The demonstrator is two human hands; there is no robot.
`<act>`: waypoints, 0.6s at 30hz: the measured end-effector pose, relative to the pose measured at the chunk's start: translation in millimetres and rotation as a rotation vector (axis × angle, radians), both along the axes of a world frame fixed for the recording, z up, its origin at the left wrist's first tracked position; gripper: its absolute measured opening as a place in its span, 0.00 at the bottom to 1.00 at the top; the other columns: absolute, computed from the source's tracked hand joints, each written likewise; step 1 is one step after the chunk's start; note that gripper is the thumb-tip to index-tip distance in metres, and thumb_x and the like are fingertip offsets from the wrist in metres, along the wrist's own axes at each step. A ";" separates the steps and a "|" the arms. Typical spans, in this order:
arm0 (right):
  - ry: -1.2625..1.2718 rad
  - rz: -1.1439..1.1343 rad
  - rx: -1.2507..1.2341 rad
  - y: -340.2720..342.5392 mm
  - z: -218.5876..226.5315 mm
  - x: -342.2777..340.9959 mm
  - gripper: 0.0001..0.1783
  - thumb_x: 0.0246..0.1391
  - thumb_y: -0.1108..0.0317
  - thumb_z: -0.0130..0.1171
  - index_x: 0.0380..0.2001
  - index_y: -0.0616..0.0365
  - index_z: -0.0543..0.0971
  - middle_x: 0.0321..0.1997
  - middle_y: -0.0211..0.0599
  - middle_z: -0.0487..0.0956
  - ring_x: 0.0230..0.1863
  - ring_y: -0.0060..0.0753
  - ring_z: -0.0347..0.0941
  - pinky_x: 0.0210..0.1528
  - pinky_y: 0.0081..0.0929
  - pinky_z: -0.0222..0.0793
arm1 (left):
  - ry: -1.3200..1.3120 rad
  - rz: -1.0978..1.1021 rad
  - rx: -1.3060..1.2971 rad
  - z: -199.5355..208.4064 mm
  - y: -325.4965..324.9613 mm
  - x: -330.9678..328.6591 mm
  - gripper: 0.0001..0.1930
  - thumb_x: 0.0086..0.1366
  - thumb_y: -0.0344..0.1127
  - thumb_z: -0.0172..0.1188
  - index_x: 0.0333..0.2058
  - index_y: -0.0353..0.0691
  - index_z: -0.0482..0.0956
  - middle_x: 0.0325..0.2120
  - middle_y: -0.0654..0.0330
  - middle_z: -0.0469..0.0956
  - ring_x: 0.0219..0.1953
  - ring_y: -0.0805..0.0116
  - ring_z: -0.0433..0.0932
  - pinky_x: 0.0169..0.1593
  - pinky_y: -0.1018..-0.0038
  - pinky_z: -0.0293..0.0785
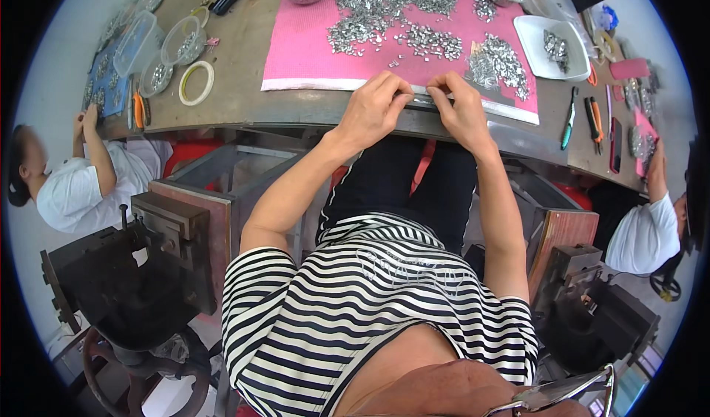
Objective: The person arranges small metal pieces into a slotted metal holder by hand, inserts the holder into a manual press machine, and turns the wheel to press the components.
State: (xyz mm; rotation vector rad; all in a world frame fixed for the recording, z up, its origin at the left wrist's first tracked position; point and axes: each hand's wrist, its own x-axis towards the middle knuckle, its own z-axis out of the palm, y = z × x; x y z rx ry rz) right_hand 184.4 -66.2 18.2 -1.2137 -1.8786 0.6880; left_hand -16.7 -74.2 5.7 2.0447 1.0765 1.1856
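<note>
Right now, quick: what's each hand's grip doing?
Left hand: pinched closed; contents can't be told.
Right hand: pinched closed; contents can't be told.

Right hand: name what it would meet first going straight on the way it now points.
Going forward and slightly left, the right hand would probably first meet the small metal pieces on the pink mat; its height is unclear, so it might pass over them.

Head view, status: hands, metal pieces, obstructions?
Left hand and right hand: fingers curled at near edge of pink mat, grip unclear. Small metal pieces: loose piles on mat, beyond the hands. Nothing seen blocking either hand.
</note>
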 end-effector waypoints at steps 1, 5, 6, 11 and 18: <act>0.022 -0.002 0.012 -5.2 1.0 -0.9 0.06 0.55 0.77 0.62 0.35 0.65 0.76 0.35 0.45 0.78 0.34 0.48 0.76 0.36 0.38 0.70 | 0.000 -0.001 -0.001 -0.3 0.3 -0.2 0.04 0.62 0.25 0.61 0.34 0.35 0.75 0.31 0.54 0.75 0.36 0.51 0.77 0.39 0.61 0.74; 0.015 0.007 0.088 -13.8 0.0 -4.8 0.06 0.54 0.80 0.62 0.34 0.64 0.76 0.33 0.43 0.76 0.36 0.46 0.73 0.40 0.37 0.69 | 0.035 0.008 0.039 -2.2 -0.9 1.0 0.04 0.62 0.25 0.62 0.35 0.35 0.75 0.31 0.54 0.75 0.35 0.52 0.78 0.38 0.61 0.74; 0.016 0.007 0.088 -13.9 -1.6 -5.4 0.06 0.54 0.80 0.62 0.34 0.64 0.76 0.33 0.43 0.76 0.36 0.46 0.73 0.40 0.37 0.69 | 0.064 0.020 0.070 -2.5 -1.1 1.9 0.05 0.62 0.25 0.62 0.35 0.35 0.75 0.31 0.54 0.75 0.35 0.52 0.78 0.38 0.61 0.74; -0.045 0.020 0.189 -13.9 -8.0 -7.5 0.07 0.51 0.81 0.63 0.34 0.63 0.77 0.33 0.42 0.76 0.38 0.47 0.72 0.43 0.39 0.66 | 0.119 0.065 0.135 -2.8 -5.1 7.6 0.05 0.62 0.25 0.62 0.35 0.37 0.75 0.31 0.55 0.74 0.35 0.52 0.78 0.38 0.61 0.75; -0.218 -0.019 0.378 -19.8 -8.6 -11.5 0.08 0.51 0.79 0.64 0.35 0.62 0.78 0.36 0.41 0.77 0.39 0.44 0.74 0.44 0.37 0.68 | 0.103 0.090 0.354 -14.3 -4.1 5.9 0.07 0.59 0.27 0.66 0.35 0.37 0.78 0.33 0.56 0.76 0.36 0.55 0.78 0.39 0.64 0.76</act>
